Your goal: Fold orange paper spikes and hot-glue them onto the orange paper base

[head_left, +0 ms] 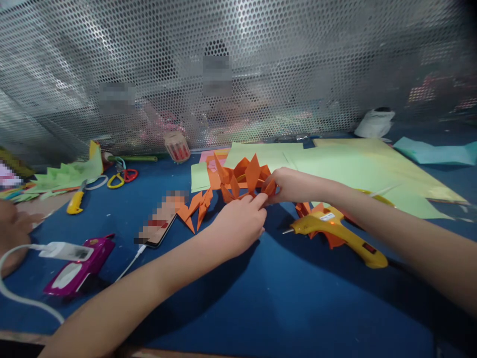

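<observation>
Between my hands stands an orange folded-paper piece (253, 171), a ring with pointed, petal-like tips. My left hand (240, 223) is closed on its near edge, the fingertips partly hidden. From the right, my right hand (285, 185) pinches a folded part of the same ring, close to the left fingertips. Loose orange paper folds (201, 206) lie just left of my left hand. A yellow glue gun (335, 229) rests under my right forearm, its nozzle pointing left, on top of more orange paper (336, 241).
A phone (161, 221) with a white cable and a purple device (80, 268) lie left. Scissors (121, 178), a yellow-handled cutter (76, 200) and green cut paper (70, 174) sit farther back. Green sheets (335, 164) spread behind the ring, before a perforated metal screen (261, 64). Another person's hand (13, 233) shows far left.
</observation>
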A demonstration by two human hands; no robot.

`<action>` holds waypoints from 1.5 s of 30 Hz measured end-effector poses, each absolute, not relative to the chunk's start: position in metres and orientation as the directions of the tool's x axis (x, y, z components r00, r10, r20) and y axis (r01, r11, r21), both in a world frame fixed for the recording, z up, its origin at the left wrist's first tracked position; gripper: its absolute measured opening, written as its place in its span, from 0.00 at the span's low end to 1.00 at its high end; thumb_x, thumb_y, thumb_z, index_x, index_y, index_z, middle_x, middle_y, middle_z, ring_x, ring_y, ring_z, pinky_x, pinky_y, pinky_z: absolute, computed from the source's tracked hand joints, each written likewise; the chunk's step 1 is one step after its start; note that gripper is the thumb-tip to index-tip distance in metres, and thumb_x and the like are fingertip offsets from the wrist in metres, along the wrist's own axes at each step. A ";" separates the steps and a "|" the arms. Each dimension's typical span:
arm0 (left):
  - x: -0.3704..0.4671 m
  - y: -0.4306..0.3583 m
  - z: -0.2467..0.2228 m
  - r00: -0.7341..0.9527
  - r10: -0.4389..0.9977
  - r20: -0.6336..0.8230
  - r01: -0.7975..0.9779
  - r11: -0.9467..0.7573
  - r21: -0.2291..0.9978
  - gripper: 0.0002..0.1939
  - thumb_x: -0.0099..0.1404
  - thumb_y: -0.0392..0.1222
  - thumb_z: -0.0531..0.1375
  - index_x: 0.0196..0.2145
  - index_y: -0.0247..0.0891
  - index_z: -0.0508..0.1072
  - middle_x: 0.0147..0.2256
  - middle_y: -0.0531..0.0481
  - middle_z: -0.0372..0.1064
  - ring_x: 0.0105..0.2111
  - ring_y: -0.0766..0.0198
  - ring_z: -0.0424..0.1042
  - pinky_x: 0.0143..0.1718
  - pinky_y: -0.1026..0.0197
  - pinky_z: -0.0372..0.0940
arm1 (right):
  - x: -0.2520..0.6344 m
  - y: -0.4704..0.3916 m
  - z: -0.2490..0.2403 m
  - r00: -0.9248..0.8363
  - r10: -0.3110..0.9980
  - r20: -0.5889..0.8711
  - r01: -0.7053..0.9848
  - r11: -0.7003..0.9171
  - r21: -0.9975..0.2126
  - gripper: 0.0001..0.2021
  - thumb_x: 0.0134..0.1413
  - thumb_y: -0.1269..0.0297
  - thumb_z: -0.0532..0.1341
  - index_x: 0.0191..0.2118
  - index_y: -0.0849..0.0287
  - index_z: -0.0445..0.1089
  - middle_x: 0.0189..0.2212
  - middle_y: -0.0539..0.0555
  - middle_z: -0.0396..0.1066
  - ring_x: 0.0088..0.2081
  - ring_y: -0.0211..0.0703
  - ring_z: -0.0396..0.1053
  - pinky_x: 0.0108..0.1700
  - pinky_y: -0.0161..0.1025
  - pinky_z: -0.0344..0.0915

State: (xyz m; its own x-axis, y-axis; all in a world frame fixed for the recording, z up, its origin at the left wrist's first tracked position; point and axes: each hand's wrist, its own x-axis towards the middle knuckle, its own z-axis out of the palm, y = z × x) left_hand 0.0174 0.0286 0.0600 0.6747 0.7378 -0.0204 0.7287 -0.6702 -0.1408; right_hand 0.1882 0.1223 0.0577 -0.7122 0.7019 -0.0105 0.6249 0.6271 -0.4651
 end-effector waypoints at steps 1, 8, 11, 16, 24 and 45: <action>0.018 0.028 0.059 0.672 0.740 -0.011 0.730 -0.666 -0.154 0.12 0.66 0.39 0.54 0.43 0.29 0.72 0.49 0.39 0.64 0.43 0.54 0.69 0.41 0.54 0.68 | 0.188 0.122 0.058 -0.715 0.699 -0.014 0.623 0.627 -0.467 0.06 0.43 0.65 0.64 0.29 0.59 0.77 0.24 0.49 0.75 0.26 0.37 0.67 0.31 0.35 0.63; 0.019 0.025 0.057 0.623 0.781 0.041 0.774 -0.608 -0.176 0.13 0.66 0.41 0.55 0.42 0.28 0.73 0.51 0.35 0.64 0.45 0.50 0.69 0.43 0.52 0.68 | 0.187 0.121 0.059 -0.714 0.700 -0.025 0.620 0.615 -0.487 0.07 0.44 0.62 0.64 0.29 0.58 0.77 0.25 0.50 0.75 0.27 0.38 0.68 0.31 0.35 0.63; 0.019 0.025 0.054 0.607 0.794 0.028 0.787 -0.596 -0.157 0.15 0.66 0.41 0.56 0.44 0.27 0.73 0.55 0.32 0.61 0.48 0.48 0.68 0.45 0.51 0.68 | 0.186 0.119 0.059 -0.707 0.706 -0.031 0.622 0.601 -0.501 0.08 0.45 0.60 0.63 0.30 0.58 0.77 0.26 0.50 0.76 0.28 0.39 0.69 0.32 0.35 0.63; 0.020 0.026 0.053 0.588 0.809 -0.010 0.806 -0.587 -0.081 0.16 0.66 0.40 0.55 0.47 0.24 0.71 0.54 0.33 0.61 0.52 0.48 0.65 0.50 0.52 0.65 | 0.185 0.119 0.058 -0.709 0.704 -0.050 0.620 0.587 -0.521 0.09 0.45 0.63 0.62 0.33 0.59 0.77 0.27 0.50 0.77 0.29 0.39 0.70 0.33 0.34 0.64; 0.022 0.026 0.048 0.590 0.807 -0.003 0.805 -0.589 -0.064 0.14 0.66 0.38 0.55 0.43 0.22 0.72 0.51 0.30 0.63 0.49 0.49 0.67 0.49 0.51 0.67 | 0.184 0.119 0.054 -0.691 0.722 -0.020 0.627 0.585 -0.514 0.09 0.42 0.64 0.63 0.32 0.60 0.78 0.25 0.50 0.76 0.27 0.38 0.68 0.30 0.34 0.62; 0.024 0.027 0.046 0.592 0.806 0.011 0.802 -0.588 -0.110 0.11 0.65 0.35 0.55 0.42 0.25 0.72 0.48 0.34 0.66 0.42 0.53 0.72 0.42 0.54 0.70 | 0.179 0.112 0.058 -0.658 0.752 -0.039 0.693 0.584 -0.423 0.09 0.39 0.67 0.62 0.30 0.62 0.76 0.22 0.50 0.69 0.25 0.36 0.61 0.29 0.34 0.59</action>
